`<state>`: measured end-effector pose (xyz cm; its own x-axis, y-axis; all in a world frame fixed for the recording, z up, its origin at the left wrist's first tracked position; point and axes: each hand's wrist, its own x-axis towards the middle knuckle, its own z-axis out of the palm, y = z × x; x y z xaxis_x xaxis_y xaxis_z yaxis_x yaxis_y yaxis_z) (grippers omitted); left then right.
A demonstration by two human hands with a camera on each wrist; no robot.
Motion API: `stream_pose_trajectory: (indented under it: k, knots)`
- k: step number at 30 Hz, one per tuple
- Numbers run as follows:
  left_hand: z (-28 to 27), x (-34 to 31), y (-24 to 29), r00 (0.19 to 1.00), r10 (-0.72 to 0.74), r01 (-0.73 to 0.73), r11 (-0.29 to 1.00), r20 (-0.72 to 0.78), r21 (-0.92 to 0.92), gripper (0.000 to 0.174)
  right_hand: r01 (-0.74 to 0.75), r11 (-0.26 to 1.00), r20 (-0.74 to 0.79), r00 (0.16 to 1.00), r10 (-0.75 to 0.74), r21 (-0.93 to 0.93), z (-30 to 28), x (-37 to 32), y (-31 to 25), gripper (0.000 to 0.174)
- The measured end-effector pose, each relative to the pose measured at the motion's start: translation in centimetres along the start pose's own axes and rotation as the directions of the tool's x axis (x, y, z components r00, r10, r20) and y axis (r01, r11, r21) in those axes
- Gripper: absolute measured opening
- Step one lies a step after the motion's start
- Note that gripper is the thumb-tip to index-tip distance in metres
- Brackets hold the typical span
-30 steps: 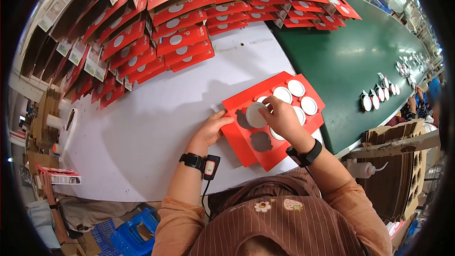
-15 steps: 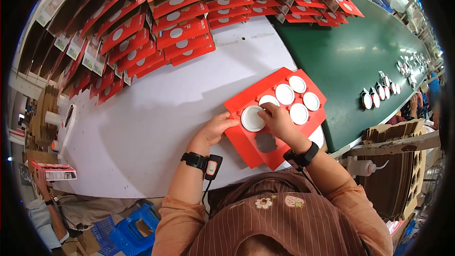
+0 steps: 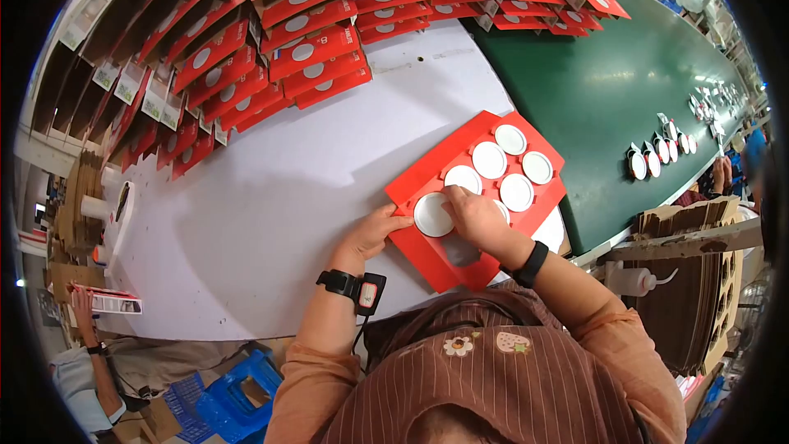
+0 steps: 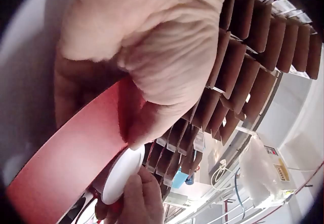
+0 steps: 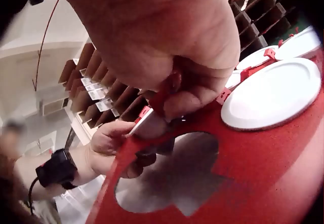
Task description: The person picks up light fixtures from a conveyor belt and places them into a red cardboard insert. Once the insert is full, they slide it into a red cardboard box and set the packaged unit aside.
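A red cardboard holder point(image 3: 518, 218) lies tilted on the white table, with several white round discs set in its holes. My left hand point(image 3: 370, 234) grips its left edge, thumb on top and fingers underneath. At the leftmost hole sits a white disc point(image 3: 431, 215), close to the left thumb. My right hand point(image 3: 485, 222) pinches that disc at its right edge; in the left wrist view a fingertip lies on the disc's face. Near the front, one hole point(image 5: 172, 171) shows the grey surface beneath. Red tabs point(image 5: 223, 96) stand up beside the other discs.
Stacked red printed boxes point(image 3: 316, 57) line the back and left of the white table point(image 3: 271, 230). On the green table point(image 3: 567, 90) stand several white-faced round pieces point(image 3: 637, 164). Flat cardboard point(image 3: 690, 304) and a white bottle point(image 3: 633, 281) are at right. Another person's arm point(image 3: 86, 321) shows far left.
The right hand brought the white disc down over the leftmost hole, from tilted to lying flat. Its fingers remain at the disc's right edge. The left hand keeps its grip on the holder.
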<state>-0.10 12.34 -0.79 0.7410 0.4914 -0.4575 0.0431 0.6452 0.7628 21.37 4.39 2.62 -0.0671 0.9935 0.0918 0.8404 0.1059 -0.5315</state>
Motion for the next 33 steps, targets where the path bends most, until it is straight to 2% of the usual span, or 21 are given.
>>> stream_pose_trajectory:
  k: [4,6,7,9,11,13,14,18,20,24,26,30,33]
  knots:
    - [0.2,-0.2,-0.2,1.0,-0.002,0.002,1.0,-0.006,0.023,0.045,0.08,0.991,0.021,0.997,-0.078,-0.112,-0.7,0.5,-0.6,0.027]
    - [0.4,-0.4,-0.4,1.0,0.025,-0.025,1.0,-0.011,0.011,0.045,0.132,0.918,0.163,0.984,-0.075,-0.374,-1.0,0.8,-1.2,0.03]
    - [0.5,-0.5,-0.7,1.0,0.014,-0.014,1.0,-0.012,0.008,0.045,0.127,0.921,0.168,0.983,-0.069,-0.368,-1.5,0.5,-1.5,0.03]
    - [0.3,-0.6,-0.8,0.999,0.02,-0.02,1.0,-0.027,-0.01,0.049,0.167,0.861,0.195,0.977,-0.081,-0.48,-2.5,0.4,-2.0,0.032]
    - [0.0,-0.6,-0.9,0.999,0.021,-0.021,1.0,-0.031,-0.004,0.05,0.213,0.843,0.227,0.967,-0.112,-0.493,-1.9,-0.6,-0.8,0.034]
    - [-0.1,-0.5,-1.2,0.999,0.016,-0.017,1.0,-0.029,-0.008,0.051,0.273,0.873,0.125,0.962,-0.243,-0.405,-1.2,-1.9,-0.4,0.039]
    - [-0.1,-0.3,-1.3,0.999,0.022,-0.022,1.0,-0.034,0.001,0.051,0.23,0.915,0.141,0.971,-0.193,-0.33,-0.6,-1.9,-0.3,0.045]
    - [0.3,-0.6,-0.8,0.999,0.015,-0.014,1.0,-0.046,0.022,0.052,0.24,0.912,0.142,0.969,-0.204,-0.332,-0.5,-1.9,-0.7,0.046]
    - [0.3,-0.5,-0.8,0.999,0.007,-0.007,1.0,-0.043,0.012,0.051,0.271,0.884,0.161,0.961,-0.226,-0.38,-0.5,-1.7,-0.9,0.054]
    - [0.2,-0.4,-0.9,0.999,-0.007,0.007,1.0,-0.044,-0.003,0.05,0.277,0.872,0.188,0.958,-0.218,-0.404,-0.2,-1.2,-1.2,0.054]
    - [0.2,-0.3,-0.8,0.999,-0.004,0.004,1.0,-0.039,0.011,0.049,0.294,0.848,0.299,0.939,-0.17,-0.442,-0.2,-0.9,-1.4,0.053]
    - [0.3,-0.3,-0.7,0.998,0.002,0.002,0.997,-0.057,0.078,0.047,0.264,0.865,0.303,0.943,-0.138,-0.427,-0.1,-0.9,-1.5,0.052]
    - [0.4,-0.4,-0.8,0.998,0.011,-0.009,0.999,-0.054,0.042,0.048,0.243,0.854,0.306,0.946,-0.104,-0.46,-1.1,-1.7,-2.2,0.059]
